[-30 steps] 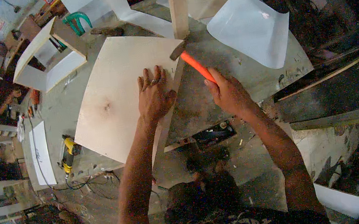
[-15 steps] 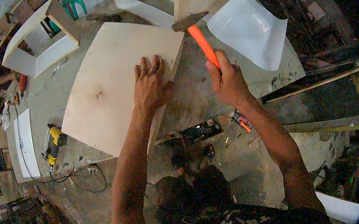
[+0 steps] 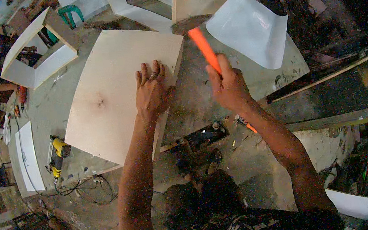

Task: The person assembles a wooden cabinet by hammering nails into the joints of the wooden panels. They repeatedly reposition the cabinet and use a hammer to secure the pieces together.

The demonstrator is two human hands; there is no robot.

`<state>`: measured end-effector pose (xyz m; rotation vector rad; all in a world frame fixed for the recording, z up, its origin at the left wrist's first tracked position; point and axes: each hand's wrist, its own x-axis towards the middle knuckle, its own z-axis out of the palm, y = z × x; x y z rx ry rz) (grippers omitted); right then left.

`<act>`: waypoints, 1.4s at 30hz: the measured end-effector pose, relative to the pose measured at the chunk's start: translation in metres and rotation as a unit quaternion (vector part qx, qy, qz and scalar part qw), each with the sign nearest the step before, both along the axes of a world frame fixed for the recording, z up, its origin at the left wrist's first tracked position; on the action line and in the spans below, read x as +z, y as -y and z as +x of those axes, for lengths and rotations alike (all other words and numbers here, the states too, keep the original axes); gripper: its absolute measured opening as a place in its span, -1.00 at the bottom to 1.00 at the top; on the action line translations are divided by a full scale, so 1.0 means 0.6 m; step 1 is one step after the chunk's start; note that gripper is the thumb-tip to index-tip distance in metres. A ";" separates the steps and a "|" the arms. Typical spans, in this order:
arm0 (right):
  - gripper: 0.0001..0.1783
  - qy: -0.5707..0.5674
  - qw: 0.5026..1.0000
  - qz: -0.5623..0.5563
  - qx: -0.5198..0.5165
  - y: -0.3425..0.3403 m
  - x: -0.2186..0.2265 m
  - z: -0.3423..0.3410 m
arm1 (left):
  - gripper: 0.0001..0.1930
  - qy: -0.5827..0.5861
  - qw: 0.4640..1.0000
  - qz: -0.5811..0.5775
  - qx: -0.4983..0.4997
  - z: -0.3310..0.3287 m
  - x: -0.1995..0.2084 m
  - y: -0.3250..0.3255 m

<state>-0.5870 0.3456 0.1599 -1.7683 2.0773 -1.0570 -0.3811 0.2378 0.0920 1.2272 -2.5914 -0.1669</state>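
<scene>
A large pale wooden panel (image 3: 108, 69), showing some thickness along its right side, lies on the grey-green worktable. My left hand (image 3: 151, 93) rests flat on it near that right edge, fingers spread, a ring on one finger. Closed around the orange handle of a hammer (image 3: 204, 49) is my right hand (image 3: 231, 85), held to the right of the panel. The hammer's head is smeared by motion near the panel's upper right corner.
A yellow and black air nailer (image 3: 59, 150) lies left of the panel, with a hose. An open wooden frame box (image 3: 38, 52) stands far left, near another person's arm. A curled white sheet (image 3: 254, 29) covers the far right; pliers with orange handles (image 3: 246, 124) lie below.
The hammer's head, sharp at the panel's corner before, is now blurred, and my right hand has shifted slightly left. My left hand stays on the panel. The whole view has tilted a little.
</scene>
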 end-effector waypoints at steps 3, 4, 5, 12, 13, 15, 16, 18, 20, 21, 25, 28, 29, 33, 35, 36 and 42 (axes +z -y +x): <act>-0.72 -0.101 0.958 0.252 0.088 -0.001 0.001 0.002 | -0.20 0.015 1.000 -0.008 -0.001 0.000 -0.002 0.001; -0.71 -0.091 0.974 0.197 0.073 -0.003 -0.001 0.002 | -0.20 0.029 1.000 -0.004 -0.009 0.000 -0.003 0.002; -0.70 -0.096 0.979 0.171 0.064 -0.001 0.000 -0.002 | -0.20 0.021 1.000 -0.014 -0.005 -0.002 -0.006 0.004; -0.68 -0.117 0.970 0.163 0.135 0.026 0.015 -0.028 | -0.17 0.017 0.999 -0.037 -0.006 -0.008 -0.019 0.015; -0.68 -0.114 0.962 0.203 0.144 0.029 0.014 -0.031 | -0.18 0.024 0.999 -0.041 -0.002 -0.008 -0.018 0.018; -0.67 -0.136 0.947 0.259 0.135 0.023 0.002 -0.037 | -0.18 0.017 0.999 -0.042 -0.001 -0.008 -0.019 0.020; -0.67 -0.145 0.960 0.201 0.131 0.021 -0.007 -0.048 | -0.18 0.022 0.999 -0.044 -0.006 -0.006 -0.017 0.021; -0.65 -0.045 0.987 0.091 0.127 -0.003 -0.035 -0.083 | -0.18 0.041 0.998 -0.057 -0.002 -0.006 -0.013 0.020; -0.65 0.070 0.995 0.003 0.070 -0.072 -0.082 -0.129 | -0.23 0.041 0.998 -0.057 -0.001 -0.010 -0.009 0.015; -0.66 0.126 0.992 -0.024 0.017 -0.116 -0.111 -0.149 | -0.26 0.065 0.995 -0.076 -0.029 -0.013 -0.005 0.009; -0.71 0.431 0.867 0.040 -0.245 -0.347 -0.239 -0.231 | -0.37 0.109 0.992 -0.049 -0.042 -0.027 0.017 -0.007; -0.68 0.485 0.762 0.103 -0.416 -0.580 -0.345 -0.287 | -0.40 0.146 0.989 -0.028 0.000 -0.060 0.024 0.024; -0.68 0.478 0.734 0.142 -0.462 -0.655 -0.379 -0.308 | -0.41 0.138 0.990 -0.040 0.001 -0.078 0.022 0.045; -0.68 0.453 0.658 0.283 -0.531 -0.855 -0.521 -0.393 | -0.44 0.147 0.988 -0.042 0.036 -0.138 0.015 0.131; -0.68 0.453 0.641 0.333 -0.523 -0.902 -0.579 -0.421 | -0.44 0.166 0.983 -0.061 0.040 -0.160 0.011 0.155; -0.68 0.454 0.632 0.358 -0.515 -0.919 -0.601 -0.427 | -0.45 0.181 0.979 -0.076 0.046 -0.170 0.008 0.158; -0.67 0.472 0.624 0.441 -0.440 -0.929 -0.669 -0.426 | -0.53 0.144 0.979 -0.119 0.079 -0.197 -0.006 0.129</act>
